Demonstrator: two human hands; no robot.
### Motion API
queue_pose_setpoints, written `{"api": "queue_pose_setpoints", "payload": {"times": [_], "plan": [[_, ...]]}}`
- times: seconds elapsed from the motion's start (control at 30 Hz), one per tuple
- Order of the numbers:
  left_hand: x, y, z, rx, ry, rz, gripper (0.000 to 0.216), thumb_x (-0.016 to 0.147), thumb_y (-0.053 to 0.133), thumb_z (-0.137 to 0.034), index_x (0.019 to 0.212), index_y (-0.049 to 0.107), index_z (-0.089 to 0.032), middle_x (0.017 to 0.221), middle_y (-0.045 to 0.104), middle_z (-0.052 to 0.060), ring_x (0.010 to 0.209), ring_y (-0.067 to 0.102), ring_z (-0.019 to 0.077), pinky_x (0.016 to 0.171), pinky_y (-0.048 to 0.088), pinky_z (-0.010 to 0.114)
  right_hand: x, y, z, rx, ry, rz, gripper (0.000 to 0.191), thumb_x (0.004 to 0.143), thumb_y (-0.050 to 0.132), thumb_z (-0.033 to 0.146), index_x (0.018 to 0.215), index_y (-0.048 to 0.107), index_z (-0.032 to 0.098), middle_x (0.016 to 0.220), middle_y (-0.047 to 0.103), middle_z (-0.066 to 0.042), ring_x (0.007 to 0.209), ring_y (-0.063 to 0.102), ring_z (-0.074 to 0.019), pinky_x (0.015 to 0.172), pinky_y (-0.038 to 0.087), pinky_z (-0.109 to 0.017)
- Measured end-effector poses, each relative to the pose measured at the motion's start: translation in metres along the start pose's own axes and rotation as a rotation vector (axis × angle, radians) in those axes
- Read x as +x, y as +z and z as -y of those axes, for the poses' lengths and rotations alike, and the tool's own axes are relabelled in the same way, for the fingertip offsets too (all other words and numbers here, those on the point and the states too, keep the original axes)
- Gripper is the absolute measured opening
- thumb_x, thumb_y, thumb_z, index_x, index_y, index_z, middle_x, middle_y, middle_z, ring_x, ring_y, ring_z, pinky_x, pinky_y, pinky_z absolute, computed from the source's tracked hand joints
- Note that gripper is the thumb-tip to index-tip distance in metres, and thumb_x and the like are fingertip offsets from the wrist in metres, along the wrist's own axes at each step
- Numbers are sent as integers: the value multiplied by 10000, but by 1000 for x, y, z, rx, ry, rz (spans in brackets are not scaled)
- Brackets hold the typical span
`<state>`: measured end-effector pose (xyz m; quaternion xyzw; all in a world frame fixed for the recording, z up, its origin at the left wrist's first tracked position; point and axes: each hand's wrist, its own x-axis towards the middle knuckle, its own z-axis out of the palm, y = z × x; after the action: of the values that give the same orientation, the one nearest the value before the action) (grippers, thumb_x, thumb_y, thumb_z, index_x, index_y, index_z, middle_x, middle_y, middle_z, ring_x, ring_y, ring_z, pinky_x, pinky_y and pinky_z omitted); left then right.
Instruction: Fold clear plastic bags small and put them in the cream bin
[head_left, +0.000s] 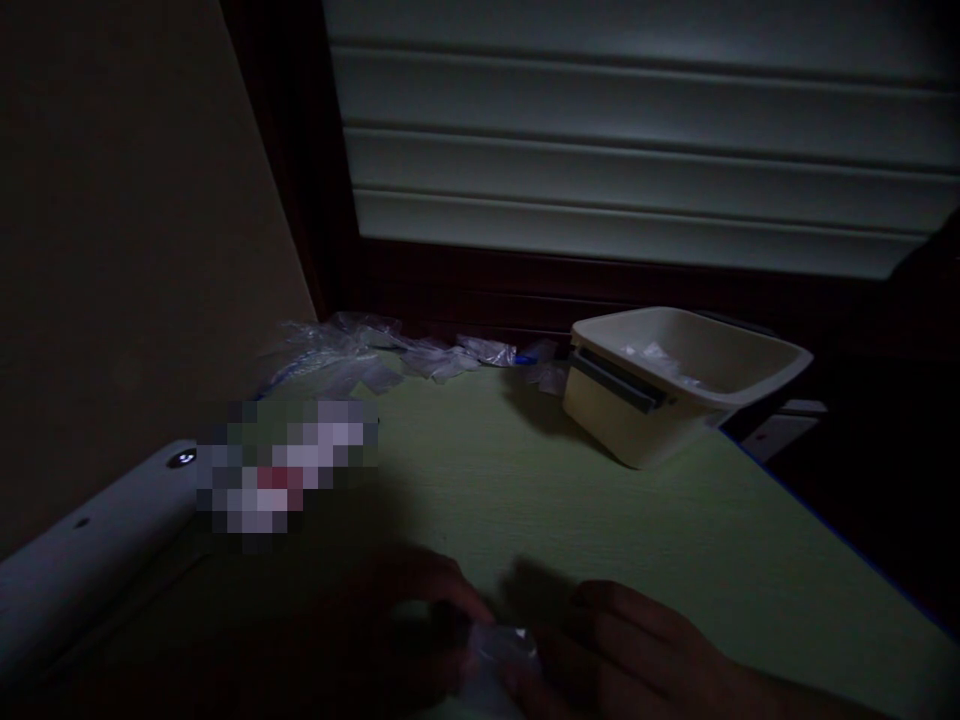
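Note:
Low in the dim head view, a small clear plastic bag [501, 650] lies between my two hands. My left hand [420, 600] pinches the bag's left edge, with the index finger curved over towards the thumb. My right hand [637, 650] is at the bag's other side, its thumb against the plastic and its fingers bent. The bag's lower part runs out of the picture, and what it contains, if anything, I cannot make out. Both hands are just above the pale green table [465, 480].
A cream bin [622, 415] with a dark handle stands at the table's right edge, some clear plastic [660, 362] inside. Several clear bags [360, 350] lie along the back edge. A white long object [97, 540] and a blurred-out patch [285, 480] are at the left. Behind is a slatted shutter [600, 170].

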<state>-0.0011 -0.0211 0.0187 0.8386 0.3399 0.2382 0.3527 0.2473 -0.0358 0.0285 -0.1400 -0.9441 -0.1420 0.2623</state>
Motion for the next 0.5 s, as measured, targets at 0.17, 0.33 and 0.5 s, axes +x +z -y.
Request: {"api": "queue_pose_setpoints", "payload": {"times": [0.17, 0.33, 0.5], "plan": [[6, 1, 3, 0, -51, 2, 110, 798, 583, -218, 878, 657, -208, 804, 674, -13, 742, 626, 147, 723, 466, 241, 3, -7, -1, 94, 136, -13, 292, 999, 376, 136, 1082, 656, 148, 831, 752, -54, 715, 691, -163, 645, 580, -276], [8, -1, 4, -39, -82, -1, 95, 798, 574, -255, 840, 631, -192, 806, 660, 3, 765, 627, 153, 689, 474, 228, 2, -1, -2, 180, 277, 1, 435, 1026, 298, 407, 1106, 602, 107, 808, 724, -87, 734, 675, -176, 654, 559, -277], [8, 1, 5, -40, -1, -2, 56, 790, 569, -201, 804, 622, -188, 786, 669, 10, 741, 636, 148, 690, 482, 231, 1, 11, -4, 207, 203, -74, 421, 1006, 347, 454, 1060, 591, 115, 820, 727, -73, 706, 663, -171, 621, 532, -283]]}}
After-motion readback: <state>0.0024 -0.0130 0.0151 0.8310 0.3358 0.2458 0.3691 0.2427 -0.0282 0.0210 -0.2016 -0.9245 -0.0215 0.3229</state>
